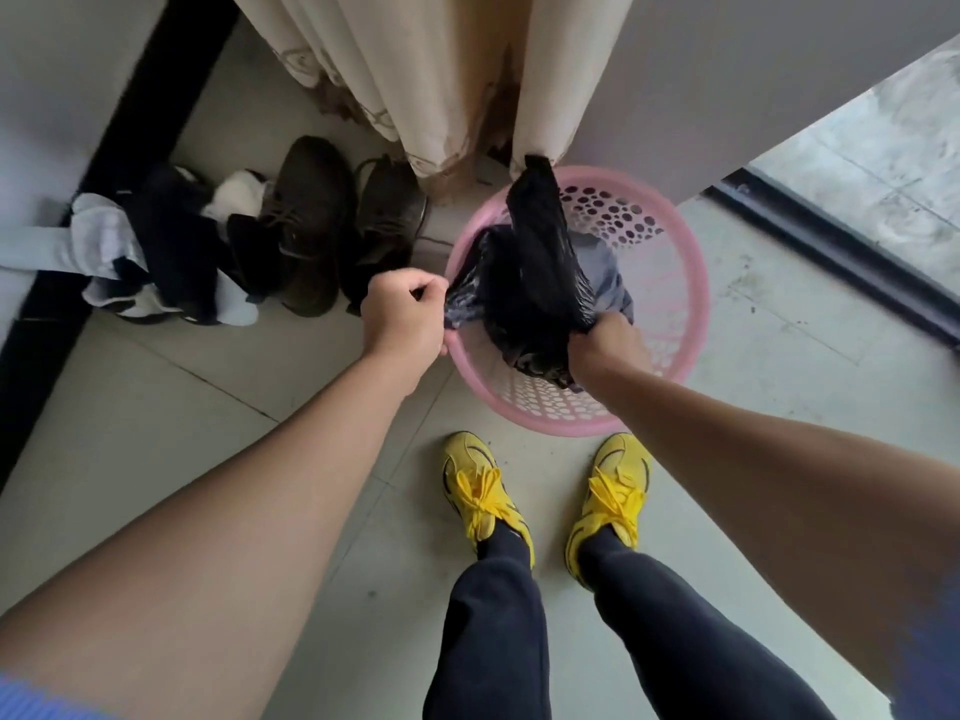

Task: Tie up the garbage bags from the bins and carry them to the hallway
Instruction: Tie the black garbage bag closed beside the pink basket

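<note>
A black garbage bag (524, 283) sits gathered in a round pink perforated bin (675, 283) on the tiled floor, just ahead of my yellow shoes. My left hand (402, 319) pinches the bag's left edge at the bin's rim. My right hand (608, 350) grips a bunched part of the bag on the near right side. One twisted flap of the bag stands up toward the curtain. Something grey shows inside the bin behind the bag.
A beige curtain (415, 80) hangs behind the bin. Dark shoes (311, 220) and a heap of clothes (150, 252) lie to the left by a black-edged wall. A dark door track (841, 262) runs along the right.
</note>
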